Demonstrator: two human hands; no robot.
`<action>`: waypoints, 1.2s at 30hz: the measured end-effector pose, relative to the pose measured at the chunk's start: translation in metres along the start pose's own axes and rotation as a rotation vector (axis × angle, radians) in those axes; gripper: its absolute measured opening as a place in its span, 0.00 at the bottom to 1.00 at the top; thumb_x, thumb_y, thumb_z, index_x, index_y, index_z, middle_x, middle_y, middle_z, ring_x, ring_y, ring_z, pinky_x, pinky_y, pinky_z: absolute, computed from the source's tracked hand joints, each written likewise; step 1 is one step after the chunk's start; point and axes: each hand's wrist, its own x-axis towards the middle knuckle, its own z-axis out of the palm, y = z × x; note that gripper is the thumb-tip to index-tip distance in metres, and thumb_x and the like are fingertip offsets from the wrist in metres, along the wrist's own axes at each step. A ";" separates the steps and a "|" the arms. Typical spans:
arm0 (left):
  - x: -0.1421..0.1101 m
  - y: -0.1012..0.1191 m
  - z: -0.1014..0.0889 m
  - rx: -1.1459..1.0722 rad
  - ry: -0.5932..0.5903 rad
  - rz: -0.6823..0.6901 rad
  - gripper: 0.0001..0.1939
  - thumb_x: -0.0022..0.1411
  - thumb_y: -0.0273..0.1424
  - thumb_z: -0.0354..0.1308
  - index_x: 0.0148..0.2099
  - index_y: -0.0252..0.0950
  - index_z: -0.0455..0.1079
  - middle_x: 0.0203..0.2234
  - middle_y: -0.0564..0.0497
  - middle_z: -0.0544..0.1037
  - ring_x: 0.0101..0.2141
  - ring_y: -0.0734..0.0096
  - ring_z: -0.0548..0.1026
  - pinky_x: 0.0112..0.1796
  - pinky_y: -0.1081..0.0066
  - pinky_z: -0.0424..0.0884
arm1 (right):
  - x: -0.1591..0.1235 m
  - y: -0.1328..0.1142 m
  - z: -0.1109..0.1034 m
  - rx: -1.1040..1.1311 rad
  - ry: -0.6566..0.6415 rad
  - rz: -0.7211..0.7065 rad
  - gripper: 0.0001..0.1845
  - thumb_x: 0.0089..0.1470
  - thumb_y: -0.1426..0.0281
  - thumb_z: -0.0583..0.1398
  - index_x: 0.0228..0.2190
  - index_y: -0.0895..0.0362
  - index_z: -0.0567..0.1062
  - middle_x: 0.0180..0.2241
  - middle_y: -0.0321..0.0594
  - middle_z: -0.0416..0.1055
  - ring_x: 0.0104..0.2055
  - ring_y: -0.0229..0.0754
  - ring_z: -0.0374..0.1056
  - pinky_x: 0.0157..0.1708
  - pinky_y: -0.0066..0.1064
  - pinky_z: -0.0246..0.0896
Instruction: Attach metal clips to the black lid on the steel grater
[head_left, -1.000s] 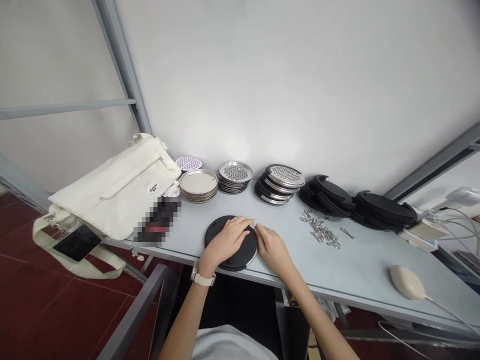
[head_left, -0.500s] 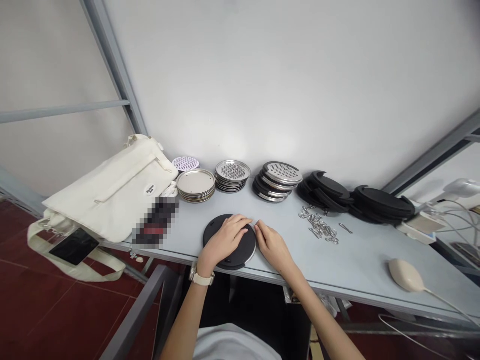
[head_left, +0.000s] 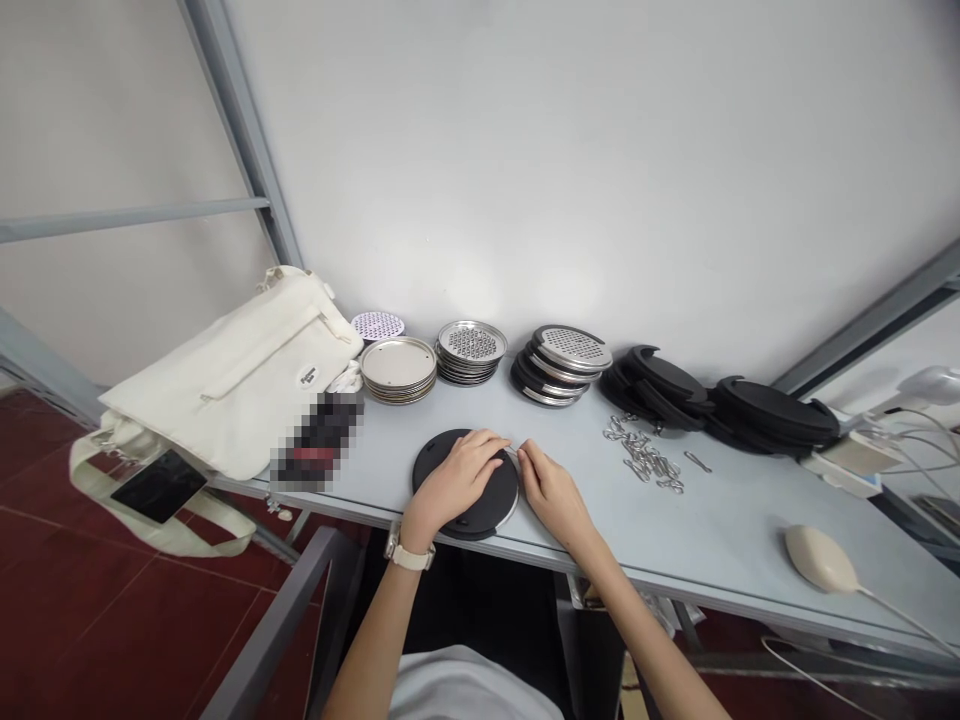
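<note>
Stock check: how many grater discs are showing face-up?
3: lilac disc, behind the plain plates; silver disc, atop the stack right of those; perforated disc, atop the black-and-silver stack. More may be hidden beneath.

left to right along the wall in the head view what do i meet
Cream fabric bag, stack of plain round metal discs, stack of round metal graters, mixed black-and-silver round stack, first round black plastic pile, second black pile
</note>
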 end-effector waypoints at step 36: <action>-0.002 0.000 0.002 0.001 0.009 -0.018 0.14 0.69 0.29 0.44 0.55 0.41 0.60 0.47 0.48 0.67 0.51 0.65 0.65 0.53 0.61 0.63 | 0.001 0.000 -0.003 0.022 -0.044 -0.069 0.11 0.64 0.68 0.44 0.32 0.53 0.62 0.27 0.37 0.68 0.28 0.41 0.65 0.29 0.29 0.55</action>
